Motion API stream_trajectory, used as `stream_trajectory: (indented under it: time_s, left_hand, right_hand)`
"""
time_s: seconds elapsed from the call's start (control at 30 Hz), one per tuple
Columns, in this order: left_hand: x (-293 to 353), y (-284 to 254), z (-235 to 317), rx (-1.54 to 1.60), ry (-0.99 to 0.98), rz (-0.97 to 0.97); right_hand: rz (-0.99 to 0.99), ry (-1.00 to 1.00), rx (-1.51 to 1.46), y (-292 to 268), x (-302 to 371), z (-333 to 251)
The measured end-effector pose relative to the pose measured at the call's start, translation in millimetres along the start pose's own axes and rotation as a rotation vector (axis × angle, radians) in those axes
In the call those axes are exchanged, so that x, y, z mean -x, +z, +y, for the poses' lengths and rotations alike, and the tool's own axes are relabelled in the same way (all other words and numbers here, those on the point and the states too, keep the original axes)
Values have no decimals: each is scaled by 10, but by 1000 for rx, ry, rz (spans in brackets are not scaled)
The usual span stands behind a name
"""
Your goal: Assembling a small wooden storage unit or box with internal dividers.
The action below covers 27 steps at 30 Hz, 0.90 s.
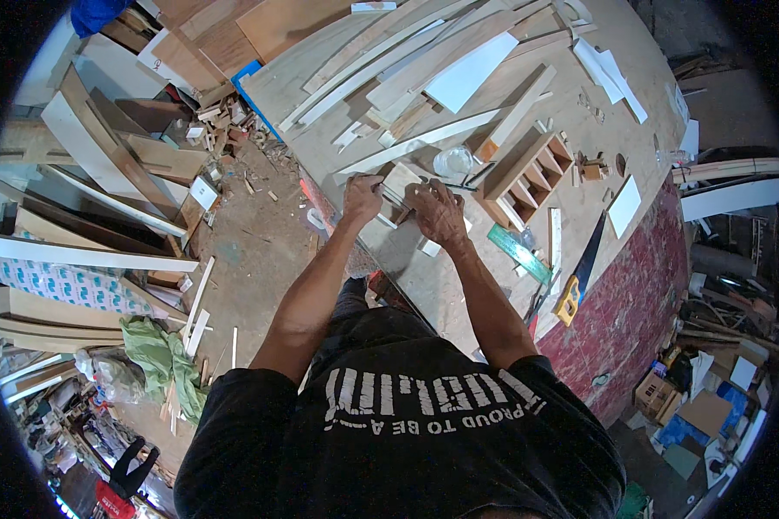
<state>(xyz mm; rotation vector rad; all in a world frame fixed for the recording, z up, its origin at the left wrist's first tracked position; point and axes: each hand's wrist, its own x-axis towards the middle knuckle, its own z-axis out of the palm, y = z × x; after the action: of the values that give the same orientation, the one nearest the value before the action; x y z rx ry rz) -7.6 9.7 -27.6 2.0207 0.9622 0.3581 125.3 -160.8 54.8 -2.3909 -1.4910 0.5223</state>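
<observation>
A small pale wooden block (400, 180) lies on the workbench between my hands. My left hand (363, 197) is closed at the block's left side, its fingertips pinched around something too small to make out. From the right, my right hand (438, 213) curls its fingers over the block's edge and grips it. A short brown wooden stick (402, 216) shows just below the block. Beyond my right hand stands a clear round container (453, 162). To its right sits a wooden box with dividers (528, 180), its compartments facing up.
On the workbench (640, 251) lie a handsaw with a yellow handle (569, 301), a green ruler-like strip (519, 253) and a white panel piece (625, 207). Long boards (441, 65) cover the far side. Boards and scraps (104, 259) crowd the floor at left.
</observation>
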Motion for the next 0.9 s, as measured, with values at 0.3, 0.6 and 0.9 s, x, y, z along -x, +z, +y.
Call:
stream_trajectory:
  time_s: [0.3,0.6,0.9]
  left_hand:
    - [-13,3,33,-6,-21,-22]
    - [115,-365,-67,94,-65,1]
    - [613,-549,-274,126,-126,58]
  right_hand:
    - [73,2,-57,101,28,73]
    - [171,-1,-64,-16,385,-141]
    - [157,-8,-31,154,673,-262]
